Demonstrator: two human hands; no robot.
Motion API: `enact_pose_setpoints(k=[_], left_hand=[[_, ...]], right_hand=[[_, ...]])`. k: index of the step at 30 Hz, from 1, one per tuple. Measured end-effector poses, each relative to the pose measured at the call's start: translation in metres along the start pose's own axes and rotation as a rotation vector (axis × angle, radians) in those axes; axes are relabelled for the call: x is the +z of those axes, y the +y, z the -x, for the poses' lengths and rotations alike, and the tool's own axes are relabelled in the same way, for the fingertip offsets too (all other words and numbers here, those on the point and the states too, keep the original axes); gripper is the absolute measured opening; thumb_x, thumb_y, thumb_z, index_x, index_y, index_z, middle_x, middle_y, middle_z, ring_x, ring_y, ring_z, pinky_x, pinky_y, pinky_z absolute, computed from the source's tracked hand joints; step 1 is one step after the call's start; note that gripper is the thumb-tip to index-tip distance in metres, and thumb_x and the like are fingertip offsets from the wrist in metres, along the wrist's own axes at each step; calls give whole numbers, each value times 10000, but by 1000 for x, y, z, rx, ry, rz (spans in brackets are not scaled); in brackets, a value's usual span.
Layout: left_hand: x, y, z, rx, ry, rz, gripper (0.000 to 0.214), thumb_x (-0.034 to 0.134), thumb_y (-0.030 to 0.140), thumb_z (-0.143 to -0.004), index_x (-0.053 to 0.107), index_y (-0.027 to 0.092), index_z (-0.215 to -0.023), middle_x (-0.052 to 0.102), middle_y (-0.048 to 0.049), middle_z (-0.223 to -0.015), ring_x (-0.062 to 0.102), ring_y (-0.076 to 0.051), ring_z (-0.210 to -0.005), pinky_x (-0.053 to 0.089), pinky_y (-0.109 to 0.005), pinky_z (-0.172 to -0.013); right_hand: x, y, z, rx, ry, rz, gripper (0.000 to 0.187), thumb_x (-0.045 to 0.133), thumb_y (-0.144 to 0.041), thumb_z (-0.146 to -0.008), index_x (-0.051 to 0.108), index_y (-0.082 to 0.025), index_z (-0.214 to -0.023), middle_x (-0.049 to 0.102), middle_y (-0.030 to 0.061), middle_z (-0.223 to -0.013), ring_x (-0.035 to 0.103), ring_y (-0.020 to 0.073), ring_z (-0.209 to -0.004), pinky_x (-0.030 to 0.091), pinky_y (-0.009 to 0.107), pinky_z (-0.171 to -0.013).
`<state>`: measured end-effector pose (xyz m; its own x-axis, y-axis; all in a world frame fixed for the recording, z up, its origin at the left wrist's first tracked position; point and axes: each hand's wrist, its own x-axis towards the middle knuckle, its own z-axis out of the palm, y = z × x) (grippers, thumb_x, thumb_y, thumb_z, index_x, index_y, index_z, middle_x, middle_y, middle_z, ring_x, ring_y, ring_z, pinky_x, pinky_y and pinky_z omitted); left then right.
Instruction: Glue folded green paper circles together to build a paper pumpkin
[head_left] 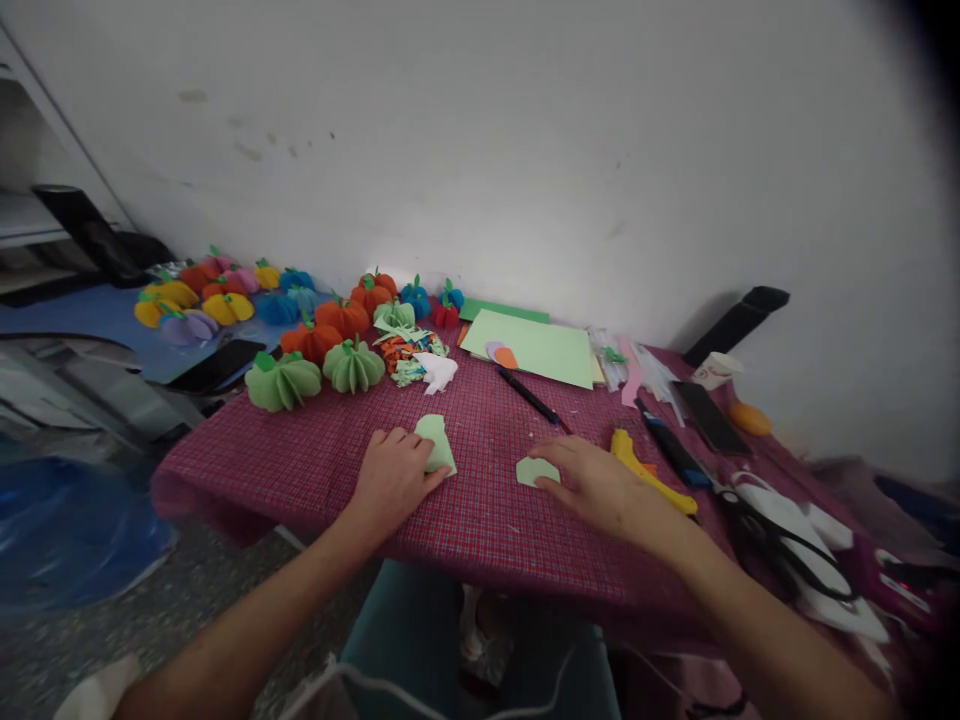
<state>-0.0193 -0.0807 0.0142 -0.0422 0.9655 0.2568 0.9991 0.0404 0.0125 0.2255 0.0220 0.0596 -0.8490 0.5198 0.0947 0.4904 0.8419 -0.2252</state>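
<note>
My left hand [391, 476] rests on the red checked tablecloth [315, 460] with its fingers curled over a folded light green paper piece [437, 440]. My right hand [592, 480] lies flat a little to the right, fingertips pressing on a second small light green paper cut-out [534, 470]. A black pen [529, 395] lies just beyond the hands. Behind it sits a stack of green paper sheets [536, 345] with small purple and orange cut-outs [501, 353] on top.
Several paper pumpkins [315, 340] in green, orange, yellow and blue stand at the back left, beside a heap of paper scraps [411, 355]. To the right lie a yellow tool [649, 470], black scissors [780, 540], a phone [709, 415] and a paper cup [716, 370]. A white wall is behind.
</note>
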Motion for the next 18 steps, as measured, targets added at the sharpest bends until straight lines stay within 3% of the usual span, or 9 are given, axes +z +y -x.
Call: enact_pose_setpoints(k=[7,12,18], left_hand=[[8,-1,0,19,38,-5,314,406,386,-882,623,182,-785,666,-68,-801,527,-232,-827,294,-379,-733],[14,-1,1,5,113,-13,384,467,517,-822,620,165,-812,658,-88,-787,528,-265,-833,297,-391,-710],[17,0,1,0,122,9,296,450,406,-860,617,181,-766,651,-68,-751,529,-259,-815,289,-391,-698]], right_hand=[[23,-39,-54,3,-38,-23,204,506,-248,-866,639,-173,-1001,680,65,-946,618,188,-865,448,294,-792],[42,-49,-81,-19,-46,-63,250,465,-169,-867,629,-177,-1056,670,75,-1009,603,175,-932,416,271,-823],[66,-48,-99,-26,-4,-126,344,399,-110,-871,589,-153,-1155,655,97,-1090,578,187,-1002,397,299,-888]])
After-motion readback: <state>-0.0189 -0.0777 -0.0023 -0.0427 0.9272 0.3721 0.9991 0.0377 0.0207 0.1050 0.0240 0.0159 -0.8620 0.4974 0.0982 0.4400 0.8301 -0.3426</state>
